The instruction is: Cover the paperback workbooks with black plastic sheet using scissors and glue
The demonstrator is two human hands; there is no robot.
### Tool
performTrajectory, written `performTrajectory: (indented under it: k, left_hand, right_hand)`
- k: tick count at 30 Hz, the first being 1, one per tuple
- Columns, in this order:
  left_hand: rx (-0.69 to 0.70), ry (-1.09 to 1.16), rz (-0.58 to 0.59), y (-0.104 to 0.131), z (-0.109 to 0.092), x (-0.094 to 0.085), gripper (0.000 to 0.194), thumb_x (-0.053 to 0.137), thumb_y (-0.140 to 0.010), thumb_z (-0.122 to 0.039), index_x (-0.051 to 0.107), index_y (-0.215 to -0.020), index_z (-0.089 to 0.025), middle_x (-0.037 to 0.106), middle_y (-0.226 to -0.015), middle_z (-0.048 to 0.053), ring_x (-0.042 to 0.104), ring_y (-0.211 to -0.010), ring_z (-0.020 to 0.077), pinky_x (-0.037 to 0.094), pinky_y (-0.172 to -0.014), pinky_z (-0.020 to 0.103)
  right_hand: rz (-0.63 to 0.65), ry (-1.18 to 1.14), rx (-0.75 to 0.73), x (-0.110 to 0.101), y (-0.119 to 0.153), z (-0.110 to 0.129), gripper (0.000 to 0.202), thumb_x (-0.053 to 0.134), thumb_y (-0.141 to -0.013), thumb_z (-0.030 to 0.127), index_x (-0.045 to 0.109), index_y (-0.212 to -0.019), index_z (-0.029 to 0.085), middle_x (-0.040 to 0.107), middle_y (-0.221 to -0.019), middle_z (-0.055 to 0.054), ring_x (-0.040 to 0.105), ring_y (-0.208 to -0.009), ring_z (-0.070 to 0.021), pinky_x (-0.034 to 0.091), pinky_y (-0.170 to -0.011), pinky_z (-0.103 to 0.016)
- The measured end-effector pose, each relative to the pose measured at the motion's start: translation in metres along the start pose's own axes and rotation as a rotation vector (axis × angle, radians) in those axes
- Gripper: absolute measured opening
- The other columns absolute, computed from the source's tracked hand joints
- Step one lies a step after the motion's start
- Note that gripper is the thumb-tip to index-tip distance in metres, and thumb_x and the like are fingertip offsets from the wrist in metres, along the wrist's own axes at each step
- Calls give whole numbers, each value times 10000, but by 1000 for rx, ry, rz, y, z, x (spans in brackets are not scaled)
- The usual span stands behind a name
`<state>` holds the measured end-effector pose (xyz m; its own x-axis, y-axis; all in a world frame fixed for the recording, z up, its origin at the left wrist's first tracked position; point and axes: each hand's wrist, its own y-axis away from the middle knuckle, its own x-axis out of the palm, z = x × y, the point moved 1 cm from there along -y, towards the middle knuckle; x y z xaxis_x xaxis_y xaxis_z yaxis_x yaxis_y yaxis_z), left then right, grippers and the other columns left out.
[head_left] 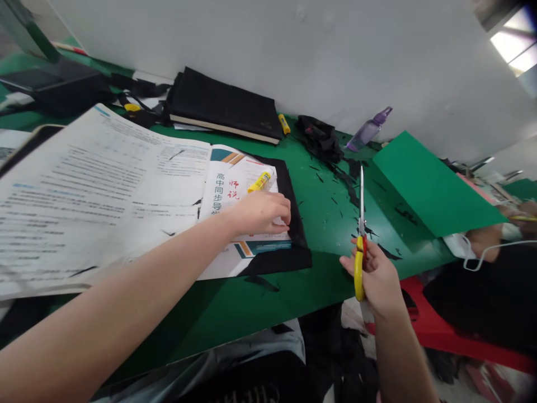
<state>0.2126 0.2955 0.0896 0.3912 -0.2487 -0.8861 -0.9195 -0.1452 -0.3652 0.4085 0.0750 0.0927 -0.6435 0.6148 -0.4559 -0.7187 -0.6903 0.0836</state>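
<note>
My right hand point(380, 277) is closed on the yellow and red handles of a pair of scissors point(361, 224), whose blades point away from me and look closed. My left hand point(264, 212) rests over a printed booklet cover point(226, 184), fingers curled towards its right edge; whether anything small is between them is hidden. Just beyond that hand lies a yellow glue stick point(259, 182). Black material point(296, 224) sticks out from under the cover. An open printed page point(126, 190) spreads to the left.
Black scraps point(321, 137) and thin cuttings litter the green table point(293, 296). Behind are a black book point(226, 106), a small yellow item point(284, 124) and a purple spray bottle point(369, 130). A green board point(436, 184) stands at right, beside another person in black. A red stool point(457, 336) is below.
</note>
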Motion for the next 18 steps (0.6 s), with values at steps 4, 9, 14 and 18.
performTrajectory:
  k: [4, 9, 14, 18]
  left_hand:
    - [119, -95, 47, 0, -2, 1, 320, 666, -816, -503, 678, -863, -187, 686, -873, 30, 626, -875, 187, 460, -687, 291]
    - [274, -305, -12, -3, -12, 4, 307, 543, -925, -428, 634, -795, -165, 648, -790, 42, 593, -743, 169, 405, -566, 296]
    - [318, -334, -80, -4, -17, 4, 216, 506, -937, -210, 615, -757, -156, 622, -738, 36, 573, -694, 153, 383, -525, 284]
    - [261, -330, -16, -4, -15, 4, 225, 476, -938, -177, 640, -785, -158, 649, -804, 46, 596, -748, 163, 413, -542, 287]
  right_hand:
    - [48, 53, -6, 1, 2, 1, 669, 847, -555, 374, 546, -1133, 221, 597, -922, -10, 573, -836, -180, 492, -750, -299]
    - [95, 190, -6, 2, 2, 1, 719, 812, -584, 407, 495, -1208, 245, 568, -917, 7, 552, -815, -179, 478, -771, -325]
    - [94, 205, -8, 8, 4, 5, 659, 806, -593, 426, 506, -1150, 241, 537, -843, 25, 531, -741, -159, 474, -703, -304]
    - [78, 93, -2, 12, 8, 7, 614, 820, -575, 389, 525, -1090, 230, 563, -835, 21, 557, -764, -164, 477, -722, -293]
